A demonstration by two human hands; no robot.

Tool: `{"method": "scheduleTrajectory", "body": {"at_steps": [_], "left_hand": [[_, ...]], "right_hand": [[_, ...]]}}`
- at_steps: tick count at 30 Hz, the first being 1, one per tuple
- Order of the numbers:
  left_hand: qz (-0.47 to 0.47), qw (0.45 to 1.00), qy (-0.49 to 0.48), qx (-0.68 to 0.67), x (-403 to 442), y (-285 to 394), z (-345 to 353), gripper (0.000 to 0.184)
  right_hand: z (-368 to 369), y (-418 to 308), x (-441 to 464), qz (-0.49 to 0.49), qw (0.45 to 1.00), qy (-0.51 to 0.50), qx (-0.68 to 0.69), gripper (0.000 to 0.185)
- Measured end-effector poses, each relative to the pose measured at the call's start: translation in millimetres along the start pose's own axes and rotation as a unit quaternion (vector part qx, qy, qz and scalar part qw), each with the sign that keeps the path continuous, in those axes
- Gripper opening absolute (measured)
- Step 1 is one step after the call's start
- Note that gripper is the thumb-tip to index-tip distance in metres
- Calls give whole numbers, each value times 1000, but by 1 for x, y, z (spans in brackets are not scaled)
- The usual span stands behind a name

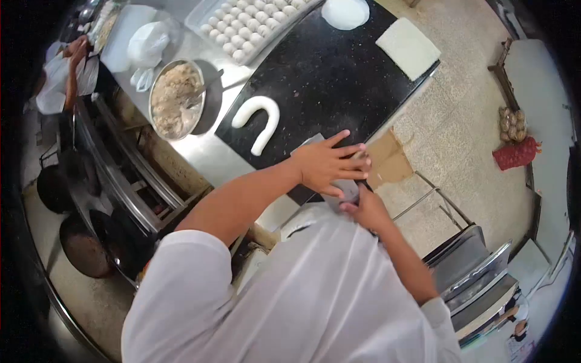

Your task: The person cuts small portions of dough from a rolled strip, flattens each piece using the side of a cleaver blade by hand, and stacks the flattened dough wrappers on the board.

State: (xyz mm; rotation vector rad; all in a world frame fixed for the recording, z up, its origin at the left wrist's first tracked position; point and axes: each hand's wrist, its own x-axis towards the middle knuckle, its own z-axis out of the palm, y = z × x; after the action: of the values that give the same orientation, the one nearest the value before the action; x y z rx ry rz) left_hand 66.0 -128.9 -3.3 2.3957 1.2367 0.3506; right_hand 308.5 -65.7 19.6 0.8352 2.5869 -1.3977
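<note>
My left hand lies flat with its fingers spread on a broad grey blade that looks like a cleaver, at the near end of a black work surface. Just to its right, my right hand is closed at the blade's near side; the handle is hidden. Whatever lies under the blade is covered. Beyond my left hand, a curved rope of white dough rests on the black surface, touching neither hand.
A tray of white dough balls and a metal bowl of filling stand at left. A white round thing and folded white cloth lie farther back. Another person is far left, near dark woks.
</note>
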Motion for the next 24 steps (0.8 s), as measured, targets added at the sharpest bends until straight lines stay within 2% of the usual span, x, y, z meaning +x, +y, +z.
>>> {"method": "scheduleTrajectory", "body": {"at_steps": [1,2,3,5,7,8,10,11,12,14,15,16,18,19,21,24], "left_hand": [[5,1000,0,-10,5,-11,-3,79],[-29,999,-18,29,12,-21,-16,77],[-58,995,-39,67,19,-28,-28,76],[-57,995,11,78,29,-70,-43,74],[-62,992,44,98,33,-81,-61,74],[-57,992,46,99,34,-79,-55,73],[-68,992,48,90,26,-57,-41,72],[-48,997,17,64,16,-28,-25,71],[-23,999,-15,34,13,-13,-16,71],[-25,998,-11,49,30,-25,-22,70],[-30,998,-15,51,34,-16,-23,70],[-24,998,-17,48,37,-18,-27,70],[-94,990,3,105,45,-49,-47,71],[-94,988,4,120,47,-65,-54,71],[-114,985,70,105,48,-83,-59,73],[-107,985,73,109,36,-66,-44,74]], "right_hand": [[-1,-5,9,95,995,-27,28,87],[-1,-6,16,191,978,-55,60,84],[-13,-13,29,185,979,-52,69,80],[-49,-23,71,165,983,-32,76,76],[-72,-37,99,252,959,-128,27,69],[-60,-29,89,251,959,-129,25,69],[-17,1,48,141,986,-76,-42,73],[-4,5,22,-1,999,35,1,83],[0,0,4,2,1000,28,3,83],[-2,-4,-4,128,992,-2,-3,92],[-26,-22,12,231,971,-55,6,86],[-39,-21,27,237,970,-52,8,86],[-64,-20,61,180,978,-86,-63,74],[-75,-24,78,169,981,-75,-64,74],[-85,-33,93,175,981,-72,-41,67],[-48,-17,65,138,989,-48,-28,68]]}}
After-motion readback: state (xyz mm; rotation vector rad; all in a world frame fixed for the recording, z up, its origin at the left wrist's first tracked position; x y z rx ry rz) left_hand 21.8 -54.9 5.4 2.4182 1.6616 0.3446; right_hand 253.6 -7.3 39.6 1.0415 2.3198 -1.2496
